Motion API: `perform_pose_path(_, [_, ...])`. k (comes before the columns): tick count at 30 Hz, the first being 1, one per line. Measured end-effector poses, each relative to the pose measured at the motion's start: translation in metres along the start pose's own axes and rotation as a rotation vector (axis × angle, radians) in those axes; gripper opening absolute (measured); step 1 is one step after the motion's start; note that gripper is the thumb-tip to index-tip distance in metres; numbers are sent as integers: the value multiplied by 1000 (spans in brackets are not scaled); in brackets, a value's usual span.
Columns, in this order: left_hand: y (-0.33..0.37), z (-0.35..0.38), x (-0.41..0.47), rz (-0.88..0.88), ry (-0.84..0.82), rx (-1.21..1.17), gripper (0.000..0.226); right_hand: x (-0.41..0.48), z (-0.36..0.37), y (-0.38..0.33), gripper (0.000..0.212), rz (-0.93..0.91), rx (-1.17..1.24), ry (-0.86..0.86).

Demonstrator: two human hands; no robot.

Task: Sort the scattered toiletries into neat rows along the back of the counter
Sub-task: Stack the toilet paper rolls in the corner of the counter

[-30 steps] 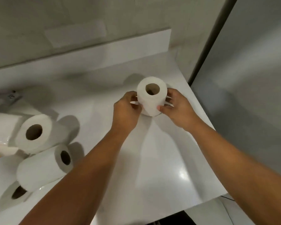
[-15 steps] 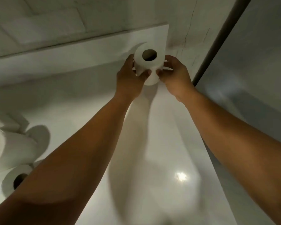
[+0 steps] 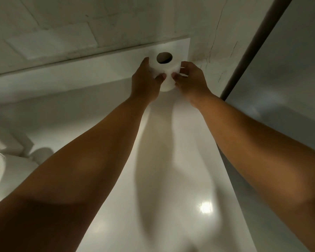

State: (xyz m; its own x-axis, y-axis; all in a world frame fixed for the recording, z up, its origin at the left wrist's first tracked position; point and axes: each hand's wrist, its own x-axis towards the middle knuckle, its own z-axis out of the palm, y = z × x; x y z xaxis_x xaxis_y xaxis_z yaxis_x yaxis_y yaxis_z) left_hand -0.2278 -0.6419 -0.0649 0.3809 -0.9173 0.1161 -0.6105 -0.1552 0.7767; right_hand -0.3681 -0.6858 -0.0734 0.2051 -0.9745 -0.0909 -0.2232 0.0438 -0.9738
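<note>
A white toilet paper roll (image 3: 166, 70) stands upright, core hole up, at the back right corner of the white counter (image 3: 180, 160), against the low backsplash. My left hand (image 3: 146, 82) grips its left side and my right hand (image 3: 191, 80) grips its right side, thumbs meeting on the front. Both arms stretch far forward over the counter. The roll's base is partly hidden by my fingers.
Another toilet paper roll (image 3: 0, 171) lies on its side at the left edge. The backsplash ledge (image 3: 80, 70) runs along the tiled wall. A dark vertical strip (image 3: 253, 48) and a grey panel bound the counter's right edge.
Both hands carried the roll from the counter's middle to the back right corner. The view shifted forward, so most of the rolls on the left dropped out of sight.
</note>
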Motion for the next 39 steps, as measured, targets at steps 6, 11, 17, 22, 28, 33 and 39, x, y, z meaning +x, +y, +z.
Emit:
perform_pose_path(6, [0, -4, -7, -31, -19, -2, 65, -8, 0, 1, 44, 33, 19, 12])
perform_pose_path(11, [4, -20, -19, -113, -37, 2, 80, -30, 5, -7, 48, 32, -29, 113])
perform_pose_path(17, [24, -54, -57, -102, 11, -50, 64, -77, 15, -28, 46, -142, -66, 226])
perform_pose_path(22, [30, -98, -103, -30, 76, -81, 48, -124, 29, -50, 41, -220, -70, 144])
perform_pose_path(28, [13, -171, -161, 39, 145, -96, 37, -184, 64, -77, 36, -231, -62, -27])
perform_pose_path(33, [-24, -244, -205, 59, 141, 7, 34, -232, 123, -89, 38, -232, -65, -143])
perform_pose_path(39, [-90, -330, -237, 45, 105, 197, 27, -277, 216, -94, 48, -222, -150, -375])
